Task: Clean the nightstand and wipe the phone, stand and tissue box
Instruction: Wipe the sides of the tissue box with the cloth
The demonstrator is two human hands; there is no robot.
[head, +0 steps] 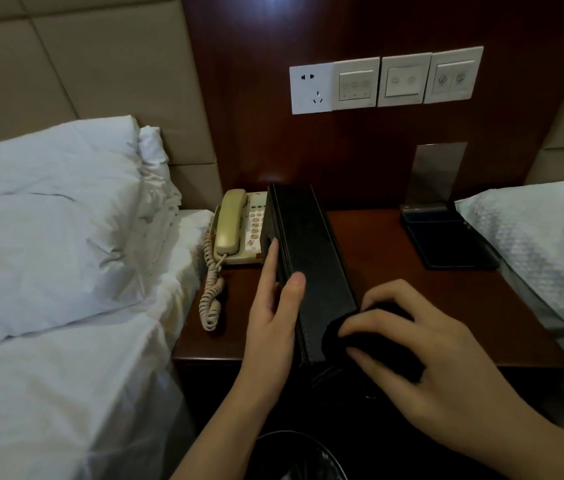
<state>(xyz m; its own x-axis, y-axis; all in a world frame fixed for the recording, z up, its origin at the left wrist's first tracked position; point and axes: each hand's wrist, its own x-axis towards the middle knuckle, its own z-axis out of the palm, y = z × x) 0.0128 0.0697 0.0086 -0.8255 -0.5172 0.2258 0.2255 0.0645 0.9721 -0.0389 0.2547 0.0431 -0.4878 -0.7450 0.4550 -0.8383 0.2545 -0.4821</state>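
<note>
My left hand (pixel 273 306) grips the long black leather tissue box (pixel 311 268), tipped on its side on the dark red wooden table (pixel 394 268). My right hand (pixel 408 344) grips a black cloth (pixel 377 344) against its near end. The beige corded phone (pixel 239 230) sits just behind.

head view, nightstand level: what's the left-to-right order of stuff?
White pillow → coiled phone cord → beige phone → left hand → black tissue box → right hand holding a dark cloth → black stand → second bed's pillow.
</note>
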